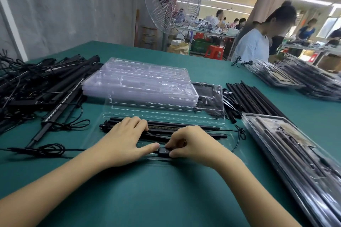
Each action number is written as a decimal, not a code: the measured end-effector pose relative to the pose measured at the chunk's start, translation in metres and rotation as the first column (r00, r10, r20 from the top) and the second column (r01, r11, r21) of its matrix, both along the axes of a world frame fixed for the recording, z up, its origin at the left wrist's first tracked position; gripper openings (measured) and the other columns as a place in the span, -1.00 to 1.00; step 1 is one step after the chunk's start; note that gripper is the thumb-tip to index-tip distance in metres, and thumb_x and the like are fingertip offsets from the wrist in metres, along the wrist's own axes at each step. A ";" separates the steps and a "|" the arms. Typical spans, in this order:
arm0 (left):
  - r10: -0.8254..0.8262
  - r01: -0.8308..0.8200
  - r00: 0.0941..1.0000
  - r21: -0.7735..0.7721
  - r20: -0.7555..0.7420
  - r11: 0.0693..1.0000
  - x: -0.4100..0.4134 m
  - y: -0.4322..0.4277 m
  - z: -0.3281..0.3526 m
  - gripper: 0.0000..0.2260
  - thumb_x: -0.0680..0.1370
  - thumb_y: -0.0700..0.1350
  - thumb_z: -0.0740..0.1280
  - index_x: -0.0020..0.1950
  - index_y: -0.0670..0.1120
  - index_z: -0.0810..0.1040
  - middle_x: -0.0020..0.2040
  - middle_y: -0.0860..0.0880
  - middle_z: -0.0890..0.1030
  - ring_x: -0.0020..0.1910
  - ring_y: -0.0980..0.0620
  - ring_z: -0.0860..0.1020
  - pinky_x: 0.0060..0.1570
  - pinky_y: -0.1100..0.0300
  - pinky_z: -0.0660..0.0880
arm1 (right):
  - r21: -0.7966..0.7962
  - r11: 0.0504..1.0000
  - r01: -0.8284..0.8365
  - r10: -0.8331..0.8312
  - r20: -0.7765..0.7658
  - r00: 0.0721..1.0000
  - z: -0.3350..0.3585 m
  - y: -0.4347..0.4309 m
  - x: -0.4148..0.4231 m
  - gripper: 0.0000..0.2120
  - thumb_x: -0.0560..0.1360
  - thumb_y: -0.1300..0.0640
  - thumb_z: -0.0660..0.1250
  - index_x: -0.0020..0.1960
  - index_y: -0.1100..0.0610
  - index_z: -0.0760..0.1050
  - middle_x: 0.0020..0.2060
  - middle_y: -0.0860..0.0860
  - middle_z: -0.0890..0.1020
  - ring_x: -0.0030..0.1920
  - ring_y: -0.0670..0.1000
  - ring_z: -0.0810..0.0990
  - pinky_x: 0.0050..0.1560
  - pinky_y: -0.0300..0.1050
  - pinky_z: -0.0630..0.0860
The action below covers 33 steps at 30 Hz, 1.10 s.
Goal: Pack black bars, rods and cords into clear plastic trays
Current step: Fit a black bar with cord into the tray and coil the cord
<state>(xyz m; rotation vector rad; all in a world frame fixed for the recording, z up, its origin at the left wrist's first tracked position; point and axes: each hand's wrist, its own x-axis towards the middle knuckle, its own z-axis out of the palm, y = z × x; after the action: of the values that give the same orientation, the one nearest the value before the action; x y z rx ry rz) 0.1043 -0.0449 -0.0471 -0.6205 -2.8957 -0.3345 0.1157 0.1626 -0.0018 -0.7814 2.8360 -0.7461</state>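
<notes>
An open clear plastic tray (164,110) lies on the green table in front of me. Black bars (193,128) lie lengthwise in its near half. My left hand (127,137) rests flat on the bars, its thumb stretched toward a small black controller box (163,152) on a cord. My right hand (191,143) pinches that box at the tray's near edge. The thin black cord (238,133) loops out to the right of the tray.
A stack of empty clear trays (140,79) sits behind. A tangled pile of black bars and cords (40,86) fills the left. Loose black rods (256,97) lie at right, packed trays (295,155) nearer right and far right (302,79). A fan and several people stand beyond the table.
</notes>
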 end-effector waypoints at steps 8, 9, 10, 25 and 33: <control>0.046 -0.047 0.998 -0.021 -0.039 0.999 0.002 0.006 -0.003 -0.31 0.25 0.52 -0.18 0.12 0.10 0.27 0.07 0.15 0.29 0.12 0.12 0.25 0.21 0.19 0.24 | 0.031 0.999 0.021 -0.020 -0.042 0.999 -0.006 -0.009 0.001 -0.83 0.40 0.20 0.46 0.00 0.13 0.65 -0.35 -0.20 0.45 -0.28 -0.16 0.44 -0.25 -0.42 0.34; 0.050 -0.051 0.998 -0.022 -0.035 0.998 0.002 0.007 -0.003 -0.31 0.24 0.52 -0.17 0.12 0.10 0.27 0.07 0.15 0.29 0.12 0.12 0.25 0.20 0.19 0.24 | 0.038 0.999 0.022 -0.020 -0.053 0.998 -0.007 -0.010 0.001 -0.83 0.39 0.21 0.46 -0.02 0.14 0.64 -0.31 -0.17 0.49 -0.22 -0.11 0.47 -0.19 -0.32 0.39; 0.054 -0.055 0.998 -0.021 -0.028 0.998 0.002 0.007 -0.003 -0.31 0.23 0.53 -0.16 0.12 0.10 0.27 0.07 0.15 0.29 0.12 0.12 0.25 0.19 0.20 0.24 | 0.049 0.998 0.032 -0.029 -0.061 0.998 -0.009 -0.012 0.001 -0.83 0.38 0.22 0.46 -0.02 0.14 0.63 -0.24 -0.09 0.55 -0.17 -0.06 0.49 -0.13 -0.23 0.42; 0.112 -0.113 0.994 0.035 0.007 0.993 0.002 0.010 0.002 -0.47 0.31 0.49 0.14 0.06 0.14 0.29 0.06 0.17 0.35 0.11 0.15 0.28 0.02 0.25 0.20 | -0.062 0.991 0.117 -0.116 0.018 0.993 -0.006 0.005 0.002 -0.88 0.42 0.18 0.40 -0.07 0.05 0.68 -0.34 -0.15 0.58 -0.33 -0.23 0.46 -0.30 -0.52 0.33; 0.113 -0.114 0.993 0.046 0.027 0.992 0.003 0.009 0.003 -0.48 0.32 0.48 0.13 0.07 0.15 0.27 0.08 0.18 0.34 0.11 0.16 0.27 0.03 0.24 0.20 | 0.198 0.760 0.619 -0.592 -0.180 0.785 -0.001 0.086 -0.022 -0.44 0.46 0.39 0.09 0.41 0.05 0.34 0.33 0.07 0.43 0.15 0.10 0.52 0.09 -0.01 0.51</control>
<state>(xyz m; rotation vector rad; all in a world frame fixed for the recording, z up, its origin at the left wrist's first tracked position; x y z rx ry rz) 0.1072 -0.0356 -0.0445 -0.4445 -2.9218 -0.3961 0.0936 0.2486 -0.0026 0.1761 3.2084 -0.3813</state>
